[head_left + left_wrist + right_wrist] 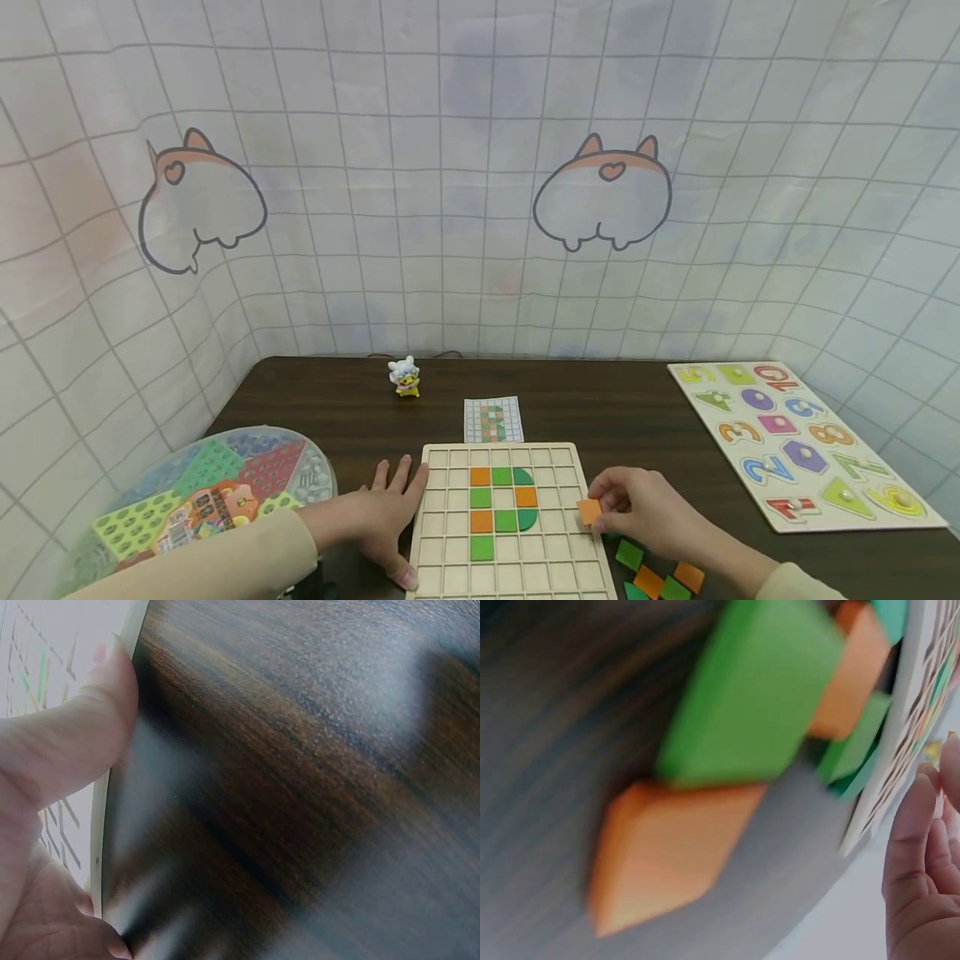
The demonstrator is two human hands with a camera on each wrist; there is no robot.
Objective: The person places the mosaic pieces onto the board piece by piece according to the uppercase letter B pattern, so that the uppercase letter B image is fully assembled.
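We see an orange square tile at the fingertips of the right hand, above the right edge of the pale gridded board; we cannot tell whether the tile touches the board. The right hand pinches it between thumb and fingers, the other fingers curled in toward the palm. Just below that hand, beside the board, we find a cluster of loose tiles, green, orange and teal, lying on the dark table.

Our left hand has its fingers spread and rests against the board's left edge, its thumb lying over the rim near the bottom; it grips no tile.

On the board we count nine set tiles: seven orange or green squares and two teal pieces with a rounded side. A small printed card with a similar coloured pattern lies just beyond the board's far edge, near its middle.
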